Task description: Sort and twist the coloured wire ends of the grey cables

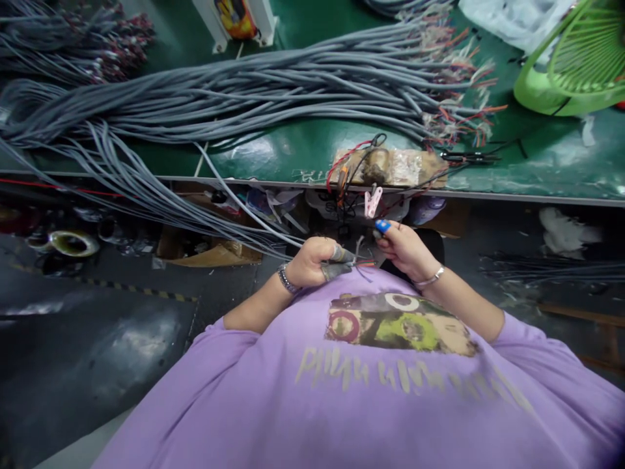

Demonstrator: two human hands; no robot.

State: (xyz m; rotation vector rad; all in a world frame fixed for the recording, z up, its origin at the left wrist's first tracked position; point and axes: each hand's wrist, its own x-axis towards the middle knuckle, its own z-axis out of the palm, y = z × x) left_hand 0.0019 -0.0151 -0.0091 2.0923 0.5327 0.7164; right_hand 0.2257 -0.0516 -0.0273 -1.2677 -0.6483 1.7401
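My left hand (315, 262), with grey coverings on its fingertips and a watch at the wrist, is closed on the end of a grey cable (254, 218). Thin coloured wires (365, 263) fan out from the cable end past the fingertips. Just to the right, my right hand (405, 249) is pinched, with blue wrapping on one finger. Whatever lies between its fingers is too small to make out. A pink clip (372, 202) hangs at the table edge right above that hand. Behind the clip, a board (407, 168) carries a brown lump and red and black leads.
A thick bundle of grey cables (273, 91) with frayed ends lies across the green table (273, 159). Black-handled tweezers or pliers (469, 157) rest beside the board. A green woven basket or chair part (551, 91) stands at the right. Cardboard boxes (209, 253) sit below the table edge.
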